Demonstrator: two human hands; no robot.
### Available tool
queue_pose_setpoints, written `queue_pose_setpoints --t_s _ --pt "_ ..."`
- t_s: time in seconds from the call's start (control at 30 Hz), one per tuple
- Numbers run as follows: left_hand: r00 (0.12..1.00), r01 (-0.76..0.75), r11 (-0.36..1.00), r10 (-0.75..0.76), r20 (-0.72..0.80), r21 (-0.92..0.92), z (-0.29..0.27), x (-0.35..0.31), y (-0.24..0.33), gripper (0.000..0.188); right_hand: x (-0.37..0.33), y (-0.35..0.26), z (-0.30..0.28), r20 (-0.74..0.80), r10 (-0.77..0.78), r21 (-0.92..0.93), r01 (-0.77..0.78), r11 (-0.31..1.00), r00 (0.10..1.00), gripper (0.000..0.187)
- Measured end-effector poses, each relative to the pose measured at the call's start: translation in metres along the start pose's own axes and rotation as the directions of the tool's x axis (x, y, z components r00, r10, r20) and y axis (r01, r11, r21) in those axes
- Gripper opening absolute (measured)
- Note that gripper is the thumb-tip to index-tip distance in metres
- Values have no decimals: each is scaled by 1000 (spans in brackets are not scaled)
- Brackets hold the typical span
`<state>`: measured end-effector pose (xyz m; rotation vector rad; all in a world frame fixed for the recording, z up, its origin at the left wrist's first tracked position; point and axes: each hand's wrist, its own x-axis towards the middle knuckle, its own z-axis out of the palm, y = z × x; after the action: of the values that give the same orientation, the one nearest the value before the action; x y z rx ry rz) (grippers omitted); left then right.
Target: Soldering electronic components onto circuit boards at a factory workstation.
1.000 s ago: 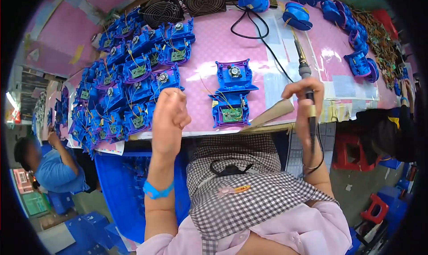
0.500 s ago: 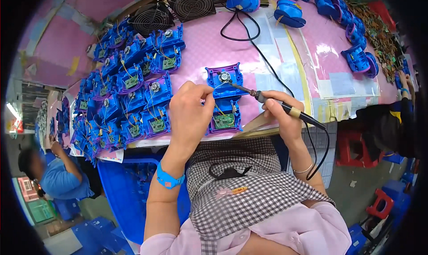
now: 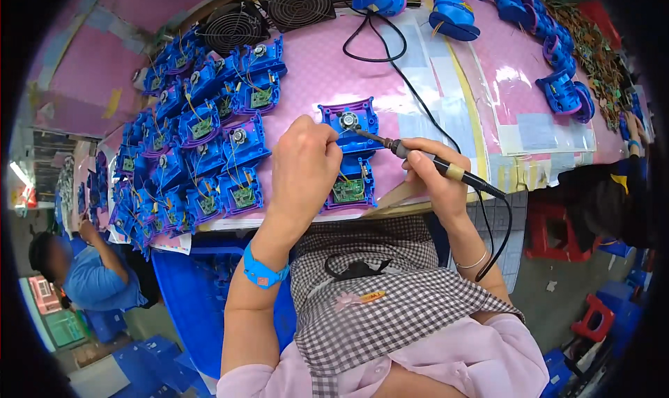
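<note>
My right hand (image 3: 439, 175) is closed around the handle of a soldering iron (image 3: 421, 158), whose tip points left onto a round silver speaker (image 3: 349, 121). The speaker sits in a blue and purple plastic housing (image 3: 359, 144) that lies open before me. Directly left of this housing, my left hand (image 3: 306, 165) is closed in a pinch at its edge; what its fingertips hold is too small to make out. Below the speaker, in the nearer half of the assembly, is a green circuit board (image 3: 348, 190) with thin wires.
Many similar open housings (image 3: 202, 126) with boards and wires crowd the table's left. Two black fans (image 3: 300, 6) stand at the back. A black cable (image 3: 418, 95) crosses the pink table (image 3: 313, 64). Blue round parts (image 3: 557, 91) stand far right; a blue crate (image 3: 188, 293) is below left.
My left hand has shifted slightly, its fingers now closer to the speaker housing and turned more over. The soldering iron tip stays by the speaker, with only a tiny shift left.
</note>
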<state>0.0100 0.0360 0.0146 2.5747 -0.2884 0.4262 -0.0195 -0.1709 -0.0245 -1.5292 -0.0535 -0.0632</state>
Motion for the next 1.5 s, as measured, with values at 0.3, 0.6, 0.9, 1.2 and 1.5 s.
queue_pose_setpoints --t_s 0.3,0.6,0.9,1.2,1.5 --pt "1000 -23 1000 23 -3 -3 4 2 2 9 -3 -4 5 14 -177 -183 176 967 984 22" --pt "998 -20 997 25 61 -76 2 3 12 17 9 -17 -19 -29 -77 -156 72 985 997 20" --pt "997 -19 999 21 79 -26 19 10 13 20 14 -7 -16 28 -159 -172 161 972 987 17" --pt "996 -16 999 20 90 -41 17 10 14 20 16 -9 -16 39 -151 -188 156 970 988 18" --pt "986 7 995 11 168 -102 18 14 16 14 16 -10 -16 49 -155 -210 161 964 987 18"
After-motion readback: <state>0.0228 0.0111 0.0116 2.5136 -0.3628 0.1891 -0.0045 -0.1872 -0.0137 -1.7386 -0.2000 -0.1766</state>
